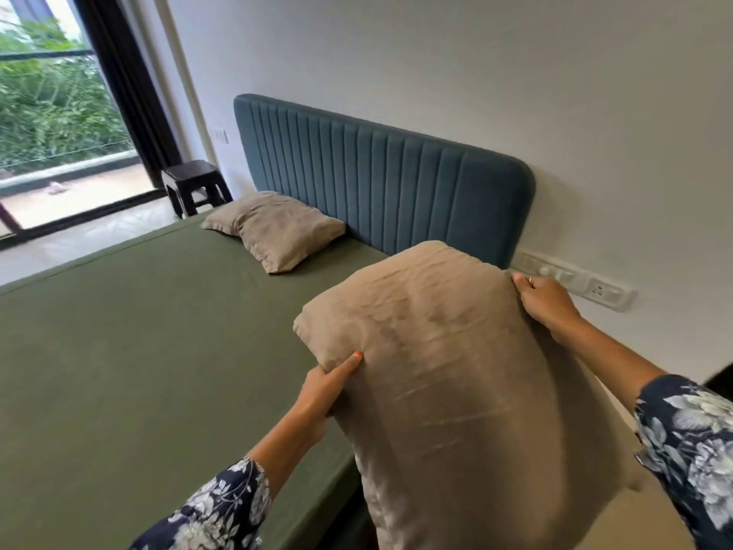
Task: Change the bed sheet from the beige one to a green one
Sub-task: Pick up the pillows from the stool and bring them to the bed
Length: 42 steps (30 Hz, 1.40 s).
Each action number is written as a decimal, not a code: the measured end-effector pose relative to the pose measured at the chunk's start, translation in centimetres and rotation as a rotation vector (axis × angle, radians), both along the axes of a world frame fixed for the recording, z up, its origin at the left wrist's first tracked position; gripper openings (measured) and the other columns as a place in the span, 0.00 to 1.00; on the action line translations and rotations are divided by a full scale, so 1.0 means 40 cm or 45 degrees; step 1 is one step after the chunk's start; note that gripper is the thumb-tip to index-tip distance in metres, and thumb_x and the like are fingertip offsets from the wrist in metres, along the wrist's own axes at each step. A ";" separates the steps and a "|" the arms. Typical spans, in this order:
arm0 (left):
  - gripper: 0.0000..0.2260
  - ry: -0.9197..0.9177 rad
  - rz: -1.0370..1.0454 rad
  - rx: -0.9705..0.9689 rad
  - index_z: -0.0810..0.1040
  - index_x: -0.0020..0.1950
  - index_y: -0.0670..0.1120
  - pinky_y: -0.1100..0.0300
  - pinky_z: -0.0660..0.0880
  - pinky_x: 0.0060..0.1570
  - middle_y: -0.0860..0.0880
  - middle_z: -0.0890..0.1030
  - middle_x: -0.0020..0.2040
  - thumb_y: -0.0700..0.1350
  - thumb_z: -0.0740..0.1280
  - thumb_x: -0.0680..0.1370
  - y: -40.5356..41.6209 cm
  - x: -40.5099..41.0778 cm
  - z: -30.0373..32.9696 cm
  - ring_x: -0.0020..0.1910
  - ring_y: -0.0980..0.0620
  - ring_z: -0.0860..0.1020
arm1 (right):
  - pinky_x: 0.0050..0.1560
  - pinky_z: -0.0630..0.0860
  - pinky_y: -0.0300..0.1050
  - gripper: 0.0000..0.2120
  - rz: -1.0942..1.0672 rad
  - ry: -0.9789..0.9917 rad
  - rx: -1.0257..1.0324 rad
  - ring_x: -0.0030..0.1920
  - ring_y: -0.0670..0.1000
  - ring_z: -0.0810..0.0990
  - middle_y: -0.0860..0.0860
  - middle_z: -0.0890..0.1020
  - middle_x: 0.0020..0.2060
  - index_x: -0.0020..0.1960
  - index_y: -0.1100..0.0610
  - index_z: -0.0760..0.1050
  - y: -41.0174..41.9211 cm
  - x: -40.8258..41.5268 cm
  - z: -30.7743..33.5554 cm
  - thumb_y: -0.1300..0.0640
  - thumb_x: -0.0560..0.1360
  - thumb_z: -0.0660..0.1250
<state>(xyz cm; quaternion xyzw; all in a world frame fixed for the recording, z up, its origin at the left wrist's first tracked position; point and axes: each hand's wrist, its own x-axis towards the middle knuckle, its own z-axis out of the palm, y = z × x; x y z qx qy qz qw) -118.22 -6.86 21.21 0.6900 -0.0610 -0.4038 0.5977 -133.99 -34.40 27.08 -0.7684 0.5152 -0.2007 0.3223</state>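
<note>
Indoors, a bed wears a smooth green sheet beneath a teal ribbed headboard on a white wall. Beyond it stand a dark stool and a glass door facing greenery. Two beige pillows: one lies at the headboard, the other is held upright over the bed's near edge. The left hand pinches its left edge; the right hand clasps its top right corner. No writing is readable.
</note>
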 end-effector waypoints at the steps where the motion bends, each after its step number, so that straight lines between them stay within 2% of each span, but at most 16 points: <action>1: 0.13 -0.001 0.014 -0.009 0.74 0.54 0.50 0.59 0.72 0.43 0.57 0.78 0.46 0.54 0.70 0.75 -0.045 0.049 -0.018 0.44 0.59 0.74 | 0.47 0.67 0.45 0.22 0.024 -0.005 0.004 0.46 0.55 0.74 0.60 0.80 0.52 0.54 0.63 0.78 -0.054 0.061 -0.015 0.47 0.82 0.53; 3: 0.14 0.028 0.053 -0.009 0.74 0.56 0.51 0.58 0.72 0.47 0.57 0.79 0.47 0.55 0.70 0.74 -0.125 0.134 -0.056 0.46 0.59 0.75 | 0.49 0.69 0.47 0.23 0.059 0.000 -0.002 0.47 0.56 0.76 0.60 0.81 0.53 0.56 0.63 0.78 -0.149 0.172 -0.042 0.46 0.82 0.53; 6: 0.20 0.114 0.127 0.008 0.74 0.62 0.50 0.56 0.70 0.51 0.53 0.80 0.54 0.55 0.71 0.74 -0.235 0.240 -0.099 0.50 0.54 0.75 | 0.52 0.71 0.50 0.23 0.114 0.024 -0.012 0.53 0.60 0.77 0.60 0.81 0.56 0.56 0.63 0.79 -0.271 0.317 -0.078 0.46 0.82 0.53; 11: 0.23 0.219 0.209 0.043 0.74 0.65 0.49 0.54 0.71 0.57 0.51 0.80 0.59 0.56 0.71 0.73 -0.392 0.385 -0.158 0.58 0.50 0.76 | 0.51 0.69 0.49 0.22 0.189 0.086 0.021 0.58 0.61 0.76 0.59 0.80 0.58 0.58 0.62 0.79 -0.444 0.502 -0.128 0.47 0.82 0.53; 15: 0.26 0.347 0.339 0.080 0.73 0.65 0.48 0.56 0.70 0.57 0.51 0.79 0.59 0.55 0.74 0.71 -0.497 0.483 -0.202 0.53 0.53 0.76 | 0.47 0.68 0.48 0.22 0.257 0.151 0.061 0.57 0.63 0.76 0.63 0.80 0.56 0.56 0.64 0.79 -0.559 0.628 -0.193 0.48 0.82 0.54; 18: 0.36 0.447 0.425 0.119 0.73 0.64 0.47 0.54 0.74 0.57 0.49 0.81 0.56 0.59 0.79 0.61 -0.579 0.569 -0.278 0.53 0.49 0.79 | 0.47 0.68 0.48 0.22 0.328 0.201 0.121 0.57 0.62 0.77 0.63 0.80 0.55 0.57 0.64 0.79 -0.655 0.734 -0.263 0.48 0.82 0.53; 19: 0.35 0.477 0.432 0.131 0.74 0.63 0.47 0.54 0.75 0.54 0.48 0.82 0.55 0.58 0.79 0.61 -0.599 0.591 -0.298 0.52 0.48 0.80 | 0.48 0.69 0.48 0.22 0.337 0.213 0.151 0.57 0.62 0.77 0.63 0.80 0.55 0.57 0.64 0.79 -0.678 0.760 -0.289 0.48 0.82 0.54; 22: 0.19 0.475 0.512 0.235 0.77 0.59 0.43 0.60 0.73 0.38 0.46 0.83 0.49 0.49 0.74 0.72 -0.676 0.644 -0.331 0.45 0.49 0.80 | 0.51 0.71 0.50 0.22 0.396 0.238 0.225 0.57 0.63 0.77 0.63 0.81 0.55 0.57 0.64 0.78 -0.758 0.847 -0.363 0.48 0.82 0.54; 25: 0.13 0.507 0.543 0.268 0.79 0.56 0.41 0.61 0.72 0.34 0.46 0.84 0.44 0.45 0.72 0.75 -0.738 0.703 -0.374 0.41 0.50 0.80 | 0.52 0.72 0.50 0.21 0.449 0.254 0.289 0.57 0.62 0.77 0.62 0.81 0.55 0.59 0.64 0.78 -0.828 0.928 -0.429 0.49 0.82 0.54; 29: 0.07 0.541 0.530 0.326 0.79 0.51 0.42 0.68 0.72 0.25 0.50 0.85 0.36 0.44 0.70 0.77 -0.793 0.775 -0.441 0.34 0.55 0.81 | 0.59 0.72 0.50 0.21 0.494 0.272 0.402 0.61 0.60 0.76 0.59 0.80 0.59 0.63 0.63 0.76 -0.905 1.010 -0.519 0.49 0.82 0.54; 34: 0.13 0.481 0.556 0.348 0.80 0.57 0.40 0.66 0.74 0.29 0.46 0.84 0.46 0.44 0.71 0.75 -0.837 0.864 -0.489 0.42 0.50 0.81 | 0.59 0.70 0.49 0.22 0.467 0.164 0.511 0.62 0.60 0.75 0.58 0.78 0.60 0.65 0.64 0.74 -0.949 1.093 -0.599 0.50 0.82 0.53; 36: 0.13 0.400 0.550 0.345 0.78 0.57 0.41 0.68 0.73 0.26 0.49 0.82 0.47 0.45 0.71 0.76 -0.852 0.891 -0.502 0.41 0.53 0.79 | 0.58 0.72 0.51 0.23 0.398 0.122 0.558 0.59 0.60 0.76 0.60 0.79 0.58 0.62 0.66 0.75 -0.966 1.125 -0.627 0.49 0.82 0.53; 38: 0.13 0.339 0.523 0.308 0.75 0.60 0.44 0.71 0.73 0.31 0.53 0.79 0.51 0.45 0.68 0.77 -0.871 0.914 -0.512 0.40 0.59 0.78 | 0.61 0.71 0.52 0.23 0.356 0.098 0.613 0.60 0.59 0.75 0.56 0.79 0.58 0.62 0.66 0.75 -0.987 1.155 -0.657 0.48 0.82 0.53; 39: 0.13 0.335 0.490 0.282 0.73 0.62 0.47 0.69 0.73 0.40 0.55 0.78 0.54 0.45 0.67 0.78 -0.882 0.919 -0.512 0.42 0.61 0.78 | 0.64 0.70 0.50 0.23 0.362 0.082 0.659 0.63 0.57 0.74 0.53 0.77 0.59 0.66 0.64 0.72 -0.999 1.168 -0.669 0.48 0.82 0.53; 40: 0.16 0.347 0.454 0.267 0.69 0.66 0.50 0.65 0.71 0.49 0.57 0.75 0.57 0.45 0.65 0.79 -0.888 0.916 -0.523 0.48 0.61 0.77 | 0.67 0.67 0.48 0.23 0.402 0.080 0.709 0.66 0.55 0.71 0.52 0.74 0.63 0.70 0.61 0.68 -1.012 1.178 -0.687 0.48 0.82 0.53; 42: 0.30 0.413 0.387 0.260 0.58 0.73 0.53 0.60 0.65 0.60 0.55 0.69 0.67 0.50 0.69 0.76 -0.893 0.880 -0.563 0.62 0.56 0.70 | 0.71 0.63 0.49 0.25 0.500 0.242 0.784 0.70 0.54 0.68 0.53 0.68 0.70 0.76 0.54 0.59 -1.033 1.177 -0.758 0.47 0.81 0.55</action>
